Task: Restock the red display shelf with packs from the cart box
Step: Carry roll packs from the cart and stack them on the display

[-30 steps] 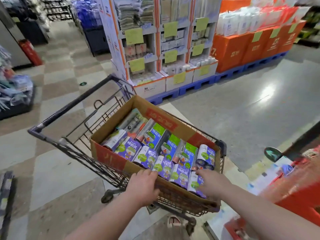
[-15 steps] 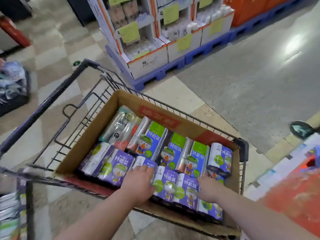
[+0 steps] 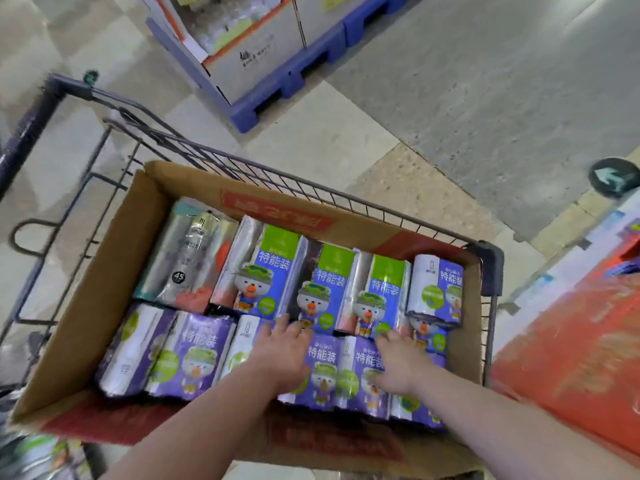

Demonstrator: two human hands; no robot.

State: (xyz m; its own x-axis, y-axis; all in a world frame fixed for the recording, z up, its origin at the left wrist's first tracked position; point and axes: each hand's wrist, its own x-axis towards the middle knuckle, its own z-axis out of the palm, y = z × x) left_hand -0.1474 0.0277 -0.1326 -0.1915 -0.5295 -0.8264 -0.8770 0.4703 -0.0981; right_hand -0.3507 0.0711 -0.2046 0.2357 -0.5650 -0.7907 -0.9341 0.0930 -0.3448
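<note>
Box (image 3: 104,306) sits in the cart (image 3: 346,192), red print on its far wall too blurred to read. Purple packs (image 3: 197,355) read "特能装" w/ a green-hatted mascot. A silver pack (image 3: 188,258) at back-left shows "45".

Left hand (image 3: 280,355) lies on a front-row pack w/ fingers fairly straight and spread, holding nothing. Right hand (image 3: 398,365) rests on the next packs; can't tell if its fingertips hook the far edge.

Red shelf (image 3: 571,358) is at right, beside the cart.

Vs 0.5 s ago: both hands reach farther in, and no pack has been lifted.
</note>
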